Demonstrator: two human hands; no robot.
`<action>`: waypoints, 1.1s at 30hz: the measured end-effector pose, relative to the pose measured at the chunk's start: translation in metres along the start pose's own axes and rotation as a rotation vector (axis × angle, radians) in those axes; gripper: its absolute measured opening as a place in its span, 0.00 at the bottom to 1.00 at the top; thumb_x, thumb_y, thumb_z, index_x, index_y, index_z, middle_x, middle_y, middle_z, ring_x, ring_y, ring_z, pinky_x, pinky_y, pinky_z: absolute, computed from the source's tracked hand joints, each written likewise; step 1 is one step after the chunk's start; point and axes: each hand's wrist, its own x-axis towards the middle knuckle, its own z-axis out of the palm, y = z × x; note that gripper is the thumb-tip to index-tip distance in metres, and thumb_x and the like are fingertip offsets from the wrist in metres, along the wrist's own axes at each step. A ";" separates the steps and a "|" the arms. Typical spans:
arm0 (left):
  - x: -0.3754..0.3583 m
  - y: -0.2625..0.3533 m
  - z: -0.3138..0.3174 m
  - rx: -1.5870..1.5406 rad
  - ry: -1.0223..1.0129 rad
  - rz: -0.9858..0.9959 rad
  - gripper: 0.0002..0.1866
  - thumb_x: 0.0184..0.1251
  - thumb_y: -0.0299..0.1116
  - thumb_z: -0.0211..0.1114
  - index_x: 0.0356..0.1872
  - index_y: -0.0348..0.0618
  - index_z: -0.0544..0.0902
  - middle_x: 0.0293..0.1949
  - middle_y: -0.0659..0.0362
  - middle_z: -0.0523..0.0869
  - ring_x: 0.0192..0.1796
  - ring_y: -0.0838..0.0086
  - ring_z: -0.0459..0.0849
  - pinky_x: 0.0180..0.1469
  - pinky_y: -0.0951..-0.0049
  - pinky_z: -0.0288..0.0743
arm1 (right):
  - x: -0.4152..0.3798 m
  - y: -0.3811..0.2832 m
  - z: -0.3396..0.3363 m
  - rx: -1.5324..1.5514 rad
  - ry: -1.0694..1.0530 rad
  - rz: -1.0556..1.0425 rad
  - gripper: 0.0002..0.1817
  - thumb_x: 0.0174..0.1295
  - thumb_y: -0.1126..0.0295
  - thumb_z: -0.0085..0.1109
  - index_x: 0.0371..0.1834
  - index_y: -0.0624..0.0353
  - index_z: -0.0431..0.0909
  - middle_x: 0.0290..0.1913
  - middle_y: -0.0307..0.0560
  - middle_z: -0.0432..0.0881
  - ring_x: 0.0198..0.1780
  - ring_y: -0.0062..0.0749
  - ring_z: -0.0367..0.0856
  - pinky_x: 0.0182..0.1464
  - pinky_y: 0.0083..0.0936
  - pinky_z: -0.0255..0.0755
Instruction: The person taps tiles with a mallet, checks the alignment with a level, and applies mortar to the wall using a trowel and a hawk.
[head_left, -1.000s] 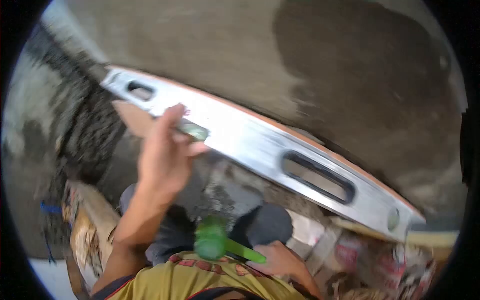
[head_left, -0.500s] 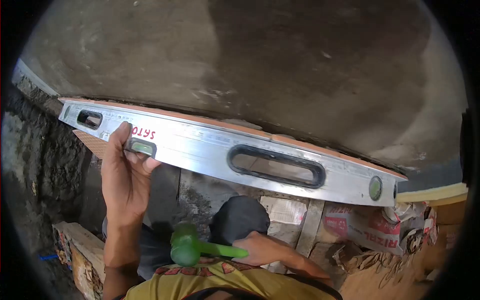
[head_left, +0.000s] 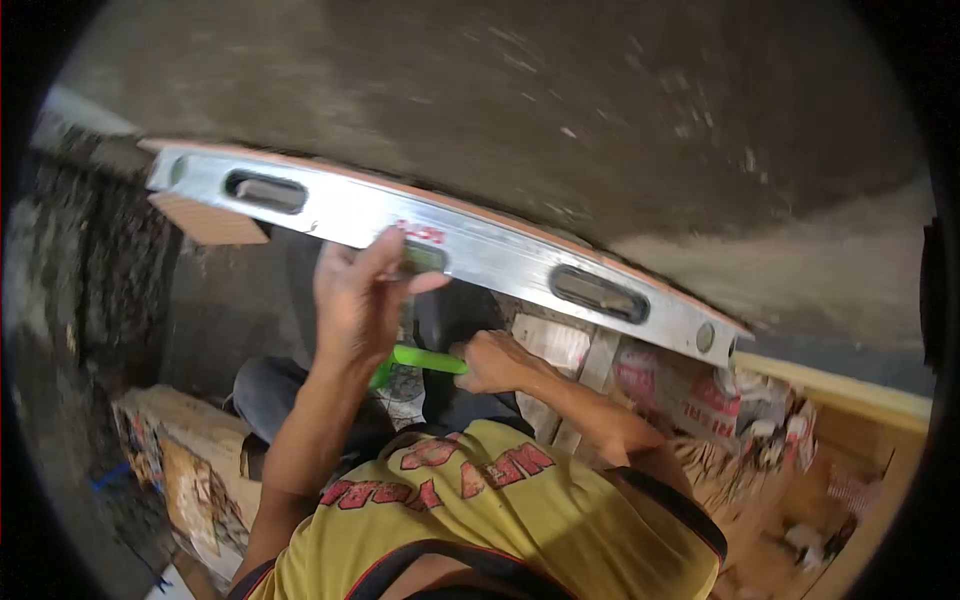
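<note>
In the head view, the left hand (head_left: 362,290) is pressing its fingers on the level (head_left: 440,245), which is lying across the upper middle of the frame along an orange tile edge (head_left: 520,228). Below it, the right hand (head_left: 492,362) is gripping the green mallet (head_left: 415,360) by its handle, above the knees.
</note>
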 end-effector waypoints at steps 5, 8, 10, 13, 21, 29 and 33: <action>0.001 -0.001 0.009 0.003 0.023 0.088 0.20 0.73 0.32 0.68 0.59 0.35 0.74 0.47 0.51 0.88 0.46 0.66 0.92 0.37 0.63 0.94 | 0.058 0.002 0.005 -0.347 -0.208 -0.077 0.15 0.57 0.58 0.68 0.38 0.58 0.84 0.36 0.61 0.88 0.40 0.61 0.88 0.46 0.55 0.80; 0.004 -0.006 0.005 0.025 0.019 0.092 0.20 0.73 0.32 0.67 0.59 0.34 0.74 0.48 0.51 0.88 0.48 0.66 0.91 0.35 0.66 0.93 | 0.077 0.018 0.016 -0.291 -0.137 -0.196 0.12 0.58 0.61 0.66 0.36 0.59 0.84 0.36 0.62 0.88 0.40 0.62 0.88 0.45 0.55 0.80; 0.001 -0.002 0.008 0.013 -0.003 0.088 0.20 0.72 0.32 0.67 0.59 0.33 0.74 0.47 0.51 0.89 0.48 0.67 0.91 0.34 0.67 0.93 | 0.080 0.021 0.017 -0.240 -0.125 -0.230 0.11 0.58 0.62 0.64 0.33 0.59 0.83 0.37 0.63 0.87 0.40 0.63 0.87 0.45 0.56 0.80; 0.001 -0.001 0.012 0.060 0.053 0.062 0.21 0.72 0.32 0.68 0.59 0.32 0.74 0.47 0.52 0.89 0.46 0.67 0.92 0.32 0.67 0.92 | 0.075 0.012 0.006 -0.154 -0.097 -0.225 0.15 0.54 0.61 0.66 0.40 0.57 0.86 0.39 0.62 0.88 0.43 0.63 0.87 0.48 0.55 0.80; 0.001 -0.001 0.017 0.058 0.095 0.065 0.21 0.70 0.33 0.70 0.56 0.33 0.74 0.44 0.51 0.89 0.41 0.68 0.93 0.30 0.71 0.93 | 0.088 0.051 0.047 -0.059 -0.039 -0.360 0.15 0.52 0.57 0.68 0.33 0.59 0.84 0.36 0.65 0.86 0.41 0.65 0.86 0.46 0.55 0.80; -0.030 0.046 -0.053 0.113 0.549 0.342 0.13 0.71 0.31 0.67 0.51 0.42 0.76 0.37 0.61 0.86 0.36 0.69 0.88 0.43 0.64 0.87 | 0.068 0.023 0.036 -0.140 -0.185 -0.098 0.19 0.54 0.54 0.68 0.38 0.58 0.86 0.39 0.64 0.87 0.45 0.64 0.86 0.49 0.56 0.78; -0.050 0.189 -0.157 0.030 0.607 0.677 0.12 0.77 0.32 0.62 0.55 0.40 0.76 0.43 0.55 0.86 0.46 0.66 0.89 0.45 0.63 0.89 | 0.082 0.104 0.092 -0.145 0.000 -0.239 0.16 0.55 0.57 0.68 0.38 0.59 0.85 0.37 0.62 0.88 0.44 0.64 0.86 0.48 0.54 0.78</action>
